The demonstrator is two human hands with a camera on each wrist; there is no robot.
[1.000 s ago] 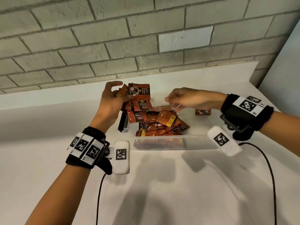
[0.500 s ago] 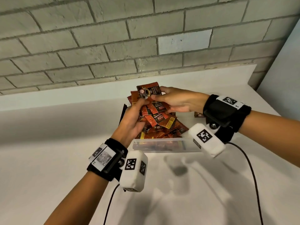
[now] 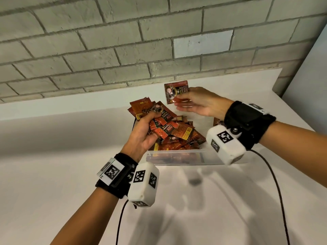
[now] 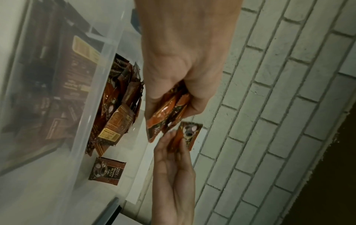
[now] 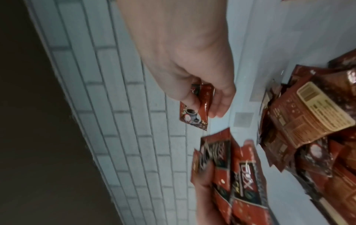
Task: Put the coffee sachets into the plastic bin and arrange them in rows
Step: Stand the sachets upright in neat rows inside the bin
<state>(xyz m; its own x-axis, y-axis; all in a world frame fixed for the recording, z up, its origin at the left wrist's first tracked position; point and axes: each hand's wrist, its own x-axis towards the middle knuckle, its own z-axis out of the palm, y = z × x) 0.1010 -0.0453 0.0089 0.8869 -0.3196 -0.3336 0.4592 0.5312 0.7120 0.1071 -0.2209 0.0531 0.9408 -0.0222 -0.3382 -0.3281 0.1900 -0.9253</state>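
A clear plastic bin [image 3: 177, 156] stands on the white counter with a loose heap of red-brown coffee sachets [image 3: 184, 137] in its left part. My left hand [image 3: 143, 131] grips a fanned stack of sachets [image 3: 159, 119] above the bin's left end. My right hand [image 3: 192, 101] pinches a single sachet [image 3: 175, 91] between thumb and fingers, held upright above the bin's far side. In the left wrist view the stack [image 4: 167, 112] sits in my left hand and the single sachet [image 4: 187, 134] in the other hand. One sachet [image 4: 106, 171] lies flat on the bin's floor.
A grey brick wall [image 3: 123, 41] rises behind the counter's white ledge. The bin's right half shows bare floor [image 4: 108, 196]. Black cables [image 3: 276, 191] trail from both wrist cameras across the counter in front. A grey panel [image 3: 309, 76] stands at the far right.
My right hand took one sachet off the stack in my left hand and lifted it up and to the right. My left hand lowered slightly with the rest.
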